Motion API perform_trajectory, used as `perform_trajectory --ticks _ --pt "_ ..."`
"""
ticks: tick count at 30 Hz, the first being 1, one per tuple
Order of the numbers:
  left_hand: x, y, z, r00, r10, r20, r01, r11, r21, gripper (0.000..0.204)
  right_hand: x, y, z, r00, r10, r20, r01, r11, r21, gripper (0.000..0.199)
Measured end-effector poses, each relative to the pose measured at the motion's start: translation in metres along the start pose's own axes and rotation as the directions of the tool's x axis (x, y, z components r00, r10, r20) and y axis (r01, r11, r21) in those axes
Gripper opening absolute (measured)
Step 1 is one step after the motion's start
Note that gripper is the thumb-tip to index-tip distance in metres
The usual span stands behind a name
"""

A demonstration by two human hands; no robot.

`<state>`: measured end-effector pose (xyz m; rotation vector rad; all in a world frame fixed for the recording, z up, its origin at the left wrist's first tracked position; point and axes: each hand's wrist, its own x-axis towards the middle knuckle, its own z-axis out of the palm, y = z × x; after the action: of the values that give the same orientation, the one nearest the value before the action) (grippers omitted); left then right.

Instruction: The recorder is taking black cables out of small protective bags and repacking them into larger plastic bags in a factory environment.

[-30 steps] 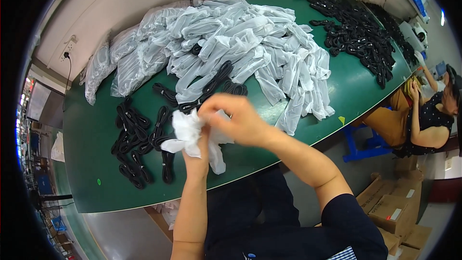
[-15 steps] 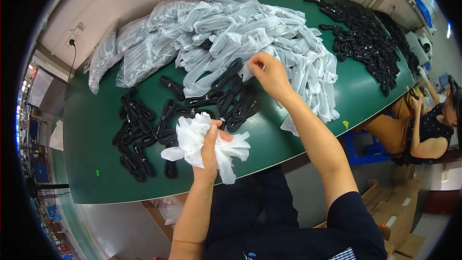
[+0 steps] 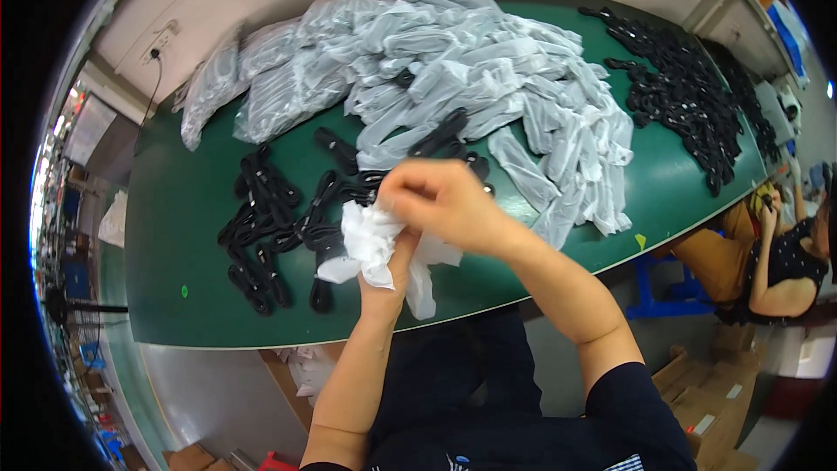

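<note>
A crumpled bunch of thin white plastic bags [image 3: 370,244] is gripped in my left hand [image 3: 398,269], above the front part of the green table. My right hand [image 3: 445,201] is over the top of the bunch, its fingers curled and thumb tip drawn in at the upper edge. Whether a bag is caught between those fingertips is hidden by blur. Coiled black cables [image 3: 266,187] lie on the table to the left of and behind my hands. Part of the cable pile is covered by my right hand.
A large heap of cables in whitish bags [image 3: 471,61] fills the table's back. Clear bulging sacks [image 3: 292,105] lie at its left. More black cables [image 3: 684,87] are piled at the far right of the green table [image 3: 174,235]. A person [image 3: 767,253] sits beyond the right edge.
My right hand has come away from the bag heap, leftward and nearer, to the white bunch. My left hand still grips the bunch. The whole view has shifted slightly.
</note>
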<state>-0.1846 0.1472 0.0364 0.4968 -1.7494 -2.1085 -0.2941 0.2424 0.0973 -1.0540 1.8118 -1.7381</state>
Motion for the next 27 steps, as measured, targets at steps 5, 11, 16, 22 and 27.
perform_trajectory --ticks 5,11,16,22,27 --pt "-0.012 0.002 -0.015 0.998 -0.040 -0.045 0.033 0.989 -0.144 0.036 0.060 0.072 -0.001 0.971 -0.220 -0.093 0.101 0.733 -0.673 0.021" --pt "-0.018 0.003 -0.030 0.984 -0.166 0.063 0.175 0.965 -0.194 0.035 0.093 0.105 0.011 0.983 -0.130 -0.133 -0.008 0.686 -0.728 0.019" --pt "-0.010 0.010 -0.022 0.956 -0.290 0.045 0.279 0.852 -0.443 0.040 0.086 0.052 -0.038 0.967 0.144 -0.211 -0.114 0.982 0.152 0.015" --pt "0.030 0.004 -0.016 0.897 -0.223 0.381 0.442 0.486 -0.754 0.052 0.012 0.021 -0.036 0.994 0.103 0.038 -0.097 0.661 0.744 0.022" --pt "0.042 0.015 0.004 0.881 -0.165 0.443 0.457 0.540 -0.707 0.040 -0.046 0.056 -0.047 0.981 0.173 0.083 -0.167 0.557 0.814 0.016"
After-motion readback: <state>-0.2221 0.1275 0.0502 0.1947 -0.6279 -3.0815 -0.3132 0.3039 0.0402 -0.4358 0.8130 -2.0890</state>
